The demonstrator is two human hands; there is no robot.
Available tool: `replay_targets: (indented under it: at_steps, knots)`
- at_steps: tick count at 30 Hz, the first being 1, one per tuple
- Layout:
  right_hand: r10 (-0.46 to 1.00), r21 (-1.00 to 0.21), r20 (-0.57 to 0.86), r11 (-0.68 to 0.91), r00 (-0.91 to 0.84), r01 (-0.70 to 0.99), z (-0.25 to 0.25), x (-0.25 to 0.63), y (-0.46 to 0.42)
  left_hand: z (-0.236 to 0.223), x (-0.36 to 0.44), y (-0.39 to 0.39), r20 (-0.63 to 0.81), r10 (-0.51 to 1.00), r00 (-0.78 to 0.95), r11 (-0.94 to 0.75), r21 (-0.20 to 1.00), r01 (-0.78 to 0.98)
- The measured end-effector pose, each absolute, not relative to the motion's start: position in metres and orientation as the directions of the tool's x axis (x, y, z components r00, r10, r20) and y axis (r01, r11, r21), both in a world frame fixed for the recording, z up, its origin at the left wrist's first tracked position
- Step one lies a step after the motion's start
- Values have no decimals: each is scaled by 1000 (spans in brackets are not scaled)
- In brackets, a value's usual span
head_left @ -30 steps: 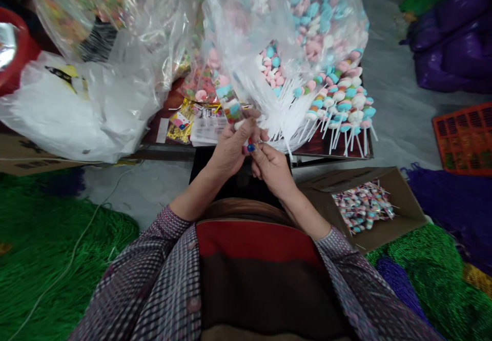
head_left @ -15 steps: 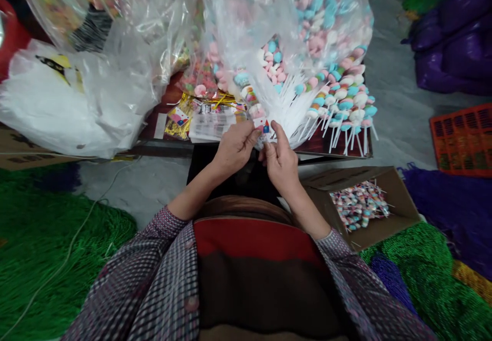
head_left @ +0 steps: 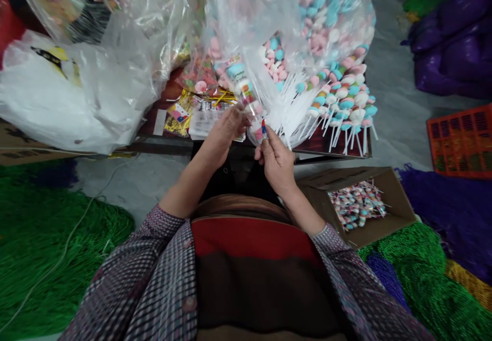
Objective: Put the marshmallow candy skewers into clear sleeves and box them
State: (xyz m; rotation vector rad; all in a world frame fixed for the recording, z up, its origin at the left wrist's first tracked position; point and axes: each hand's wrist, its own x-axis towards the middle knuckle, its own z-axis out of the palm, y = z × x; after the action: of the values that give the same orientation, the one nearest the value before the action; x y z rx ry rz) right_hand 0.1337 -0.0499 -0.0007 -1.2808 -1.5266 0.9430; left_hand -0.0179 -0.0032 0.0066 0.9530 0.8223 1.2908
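Observation:
A marshmallow candy skewer (head_left: 246, 88) in a clear printed bag lies slanted between my hands, just over the table's front edge. My right hand (head_left: 277, 159) is closed, pinching the printed lower end of the bag between thumb and fingers. My left hand (head_left: 224, 133) is at the bag's left side, fingers curled with their tips against the wrapper, slightly blurred. Beneath it lies a stack of printed clear bags (head_left: 207, 124). Gold twist ties (head_left: 178, 120) lie left of the stack. White sticks (head_left: 290, 107) fan out right of the skewer.
Unwrapped candy skewers (head_left: 348, 97) are piled at the table's right end. Large plastic bags of candy (head_left: 319, 13) stand behind. A cardboard box (head_left: 400, 202) below right holds wrapped skewers. An orange crate (head_left: 461, 138) and green strands (head_left: 49, 259) are on the floor.
My left hand has moved left and slightly up from the bag's lower end to its side. The right hand keeps its pinch; more of the wrapped skewer shows.

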Motion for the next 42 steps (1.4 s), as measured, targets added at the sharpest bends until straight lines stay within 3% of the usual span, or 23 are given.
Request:
replay_targets:
  at_steps: [6,12,16,18,21,23,25,26,28,31,32,34,38,40,42]
  knots:
    - [972,-928,220,233,-78,292,-7,126,-56,33,1,-4,-136,965,222,235,826,-513]
    - [988,-959,93,123,-127,257,4,123,-56,26,6,-16,-197,938,285,319,814,-485]
    - [928,-945,19,138,-372,295,31,150,-44,26,-6,-19,-119,944,307,275,798,-536]
    - [946,-956,35,126,-322,267,43,166,-34,31,-9,-24,-56,922,384,287,764,-578]
    - [974,-996,84,90,-209,17,50,175,-22,37,-1,-39,-26,723,691,537,650,-537]
    - [946,-989,90,49,-310,-138,48,169,-19,38,8,-49,28,507,862,708,557,-435]
    - [915,-980,94,15,-392,-201,43,157,-20,34,15,-54,60,399,915,754,547,-364]
    - [917,-979,95,16,-386,-203,41,150,-21,31,16,-53,36,417,908,727,586,-357]
    - [957,-980,122,74,-264,-185,35,136,-23,25,14,-46,-83,600,796,556,758,-340]
    - [974,-966,228,227,6,-127,29,123,-22,17,6,-34,-132,925,357,180,978,-104]
    - [964,-958,260,264,48,-110,29,123,-21,16,3,-31,-91,964,248,101,995,-27]
    - [963,-959,270,268,-9,-90,32,128,-19,14,-1,-30,-38,970,239,48,998,-36]
    - [944,-985,173,171,-280,-32,40,142,-11,16,-8,-35,-23,821,570,240,920,-309]
    - [953,-980,191,197,-234,3,38,139,-4,17,-14,-34,-44,880,473,194,942,-273]
    - [960,-969,239,246,-143,33,31,127,5,15,-22,-29,-40,982,183,56,995,-81]
